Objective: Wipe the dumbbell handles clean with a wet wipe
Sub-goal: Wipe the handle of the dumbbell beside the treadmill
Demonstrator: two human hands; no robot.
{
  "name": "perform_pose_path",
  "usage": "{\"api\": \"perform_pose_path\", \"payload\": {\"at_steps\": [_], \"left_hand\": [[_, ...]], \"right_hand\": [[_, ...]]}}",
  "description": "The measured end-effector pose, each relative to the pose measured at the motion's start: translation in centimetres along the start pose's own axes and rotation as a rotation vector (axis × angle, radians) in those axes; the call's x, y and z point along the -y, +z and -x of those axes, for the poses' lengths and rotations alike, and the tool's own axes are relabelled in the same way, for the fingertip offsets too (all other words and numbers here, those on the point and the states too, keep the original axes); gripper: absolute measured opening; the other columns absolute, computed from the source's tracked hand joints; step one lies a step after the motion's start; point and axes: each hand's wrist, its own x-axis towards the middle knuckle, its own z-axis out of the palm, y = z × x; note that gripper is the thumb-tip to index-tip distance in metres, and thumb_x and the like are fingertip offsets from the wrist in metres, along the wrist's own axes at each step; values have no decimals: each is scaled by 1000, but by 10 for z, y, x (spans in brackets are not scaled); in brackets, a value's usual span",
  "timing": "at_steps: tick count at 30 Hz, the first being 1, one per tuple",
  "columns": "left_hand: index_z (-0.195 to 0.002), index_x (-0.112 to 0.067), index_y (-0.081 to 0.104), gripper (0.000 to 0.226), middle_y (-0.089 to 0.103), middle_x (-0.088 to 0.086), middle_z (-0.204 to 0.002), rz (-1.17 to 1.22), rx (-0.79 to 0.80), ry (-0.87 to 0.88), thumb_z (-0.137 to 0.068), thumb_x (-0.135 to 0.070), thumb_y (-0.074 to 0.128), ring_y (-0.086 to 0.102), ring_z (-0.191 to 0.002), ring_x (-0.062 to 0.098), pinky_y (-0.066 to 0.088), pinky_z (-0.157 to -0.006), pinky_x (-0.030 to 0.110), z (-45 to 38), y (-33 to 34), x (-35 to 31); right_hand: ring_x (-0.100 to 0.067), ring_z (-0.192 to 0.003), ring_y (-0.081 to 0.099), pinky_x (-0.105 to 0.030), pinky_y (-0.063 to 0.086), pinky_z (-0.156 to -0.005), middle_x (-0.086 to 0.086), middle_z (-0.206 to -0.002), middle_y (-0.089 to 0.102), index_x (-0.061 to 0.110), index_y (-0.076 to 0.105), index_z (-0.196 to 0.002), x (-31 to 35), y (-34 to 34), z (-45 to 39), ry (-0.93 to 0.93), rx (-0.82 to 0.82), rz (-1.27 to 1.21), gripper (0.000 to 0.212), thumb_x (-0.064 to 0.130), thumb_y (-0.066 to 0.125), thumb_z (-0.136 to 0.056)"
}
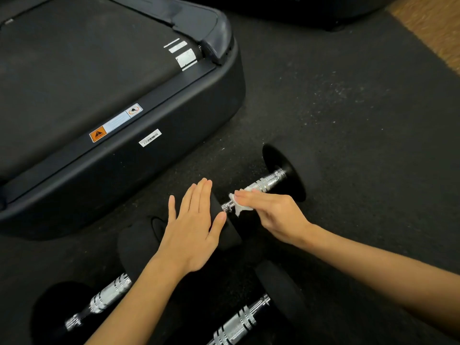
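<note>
My left hand (191,225) lies flat on the weight (steadying it) while my right hand (271,215) pinches the wipe (237,204); I should press firmly along the handle (263,186).

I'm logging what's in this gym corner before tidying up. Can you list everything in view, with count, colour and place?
dumbbells: 3, black weights with chrome handles; one being wiped at centre right, one at lower left, one at bottom centre
wet wipe: 1, white, on the near end of the centre dumbbell's handle
treadmill: 1, black with stickers, upper left
floor mat: 1, dark speckled, under everything
carpet: 1 strip, tan, top right corner
left hand: open, flat over the centre dumbbell's near weight
right hand: presses the wipe to the handle
</note>
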Motion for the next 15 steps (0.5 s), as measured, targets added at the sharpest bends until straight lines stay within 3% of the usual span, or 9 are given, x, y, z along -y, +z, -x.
{"api": "perform_pose_path", "payload": {"at_steps": [5, 7, 9, 11, 13, 15], "left_hand": [[-155, -23, -18, 71, -18, -8, -164, -91, 159, -25, -102, -51, 22, -15, -150, 11, -3, -124, 46, -5, -20, -4], [-155, -19, -15, 74, -16, -4, -164, -165, 222, -43, -103, -52, 26, -12, -152, 15, -4, -123, 47, -12, -29, -10], [-157, -17, -5, 74, -11, 2, -165, -168, 251, -72, -102, -53, 28, -8, -152, 22, -4, -123, 48, -22, -34, -19], [-157, -15, 14, 66, -2, 8, -166, -16, 200, -97, -103, -51, 27, -5, -153, 25, -5, -122, 44, -30, -33, -33], [-152, -14, 33, 59, 14, 6, -164, 256, 61, -47, -103, -47, 32, 3, -153, 19, -1, -124, 37, -31, -26, -52], [-146, -17, 46, 56, 39, -2, -155, 617, -64, -23, -99, -47, 47, 29, -146, 10, 21, -121, 30, -26, -16, -74]], "right_hand": [[-2, -99, 68, -26, 53, -87, 11, -101, 74, 21, 73, -108, 35, -17, -4, 361, -171, -360, 30, 0, 60, -90], [-14, -90, 71, -34, 55, -81, 0, -88, 76, 23, 74, -99, 38, -24, -3, 621, -201, -646, 18, 11, 62, -92], [-24, -88, 71, -37, 57, -73, -18, -91, 73, 15, 68, -105, 39, -32, 3, 865, -181, -869, 15, 12, 59, -94], [-21, -86, 71, -31, 56, -67, -17, -96, 72, 8, 65, -109, 39, -40, 8, 997, -165, -1030, 17, 10, 57, -95], [-22, -88, 70, -32, 56, -70, -16, -100, 71, 5, 65, -111, 43, -50, 10, 1015, -154, -1123, 19, 10, 57, -94], [-27, -97, 70, -40, 58, -79, -16, -106, 71, 4, 65, -113, 46, -59, 11, 990, -170, -1203, 21, 10, 56, -95]]}}
